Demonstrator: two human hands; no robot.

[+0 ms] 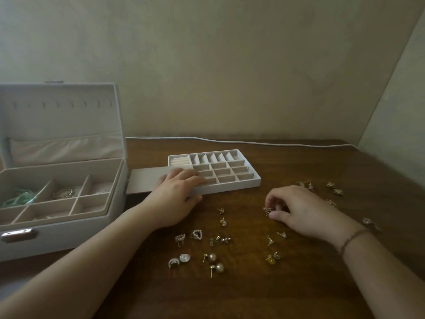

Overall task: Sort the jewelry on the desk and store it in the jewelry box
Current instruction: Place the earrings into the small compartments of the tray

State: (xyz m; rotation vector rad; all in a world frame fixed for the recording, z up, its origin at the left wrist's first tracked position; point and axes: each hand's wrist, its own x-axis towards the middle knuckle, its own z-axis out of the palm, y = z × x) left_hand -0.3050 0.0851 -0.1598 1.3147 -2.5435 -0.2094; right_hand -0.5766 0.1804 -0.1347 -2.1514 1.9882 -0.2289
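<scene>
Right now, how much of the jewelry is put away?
Some: a green cord and gold chain lie in the open white jewelry box. The right hand pinches small gold earrings; the left hand rests on the divided tray. Many earrings, like the pearl studs, remain.

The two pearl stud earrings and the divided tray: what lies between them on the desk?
In the head view, between the pearl studs and the tray lie a gold cluster and two small gold earrings.

The scene is dim and flat, with a greenish-grey cast on the wall (230, 65). Soft shadows lie beneath the forearms. Wide-angle bending curves the edges, and fine detail on the surface (299, 162) looks soft.
</scene>
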